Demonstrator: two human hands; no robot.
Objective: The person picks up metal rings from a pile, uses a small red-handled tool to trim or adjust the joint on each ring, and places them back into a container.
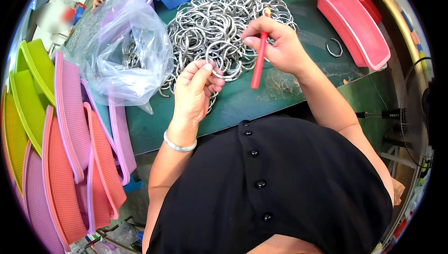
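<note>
At frame centre, the left hand [195, 88] is pinching one silver metal split ring [223, 62] while the right hand [275, 44] is gripping a red pencil-like tool [258, 65]; the large heap of silver rings [210, 25] above appears mostly unprocessed.

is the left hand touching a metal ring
Touching. The head view shows the left hand pinching a metal ring between thumb and fingers, just off the ring pile.
</note>
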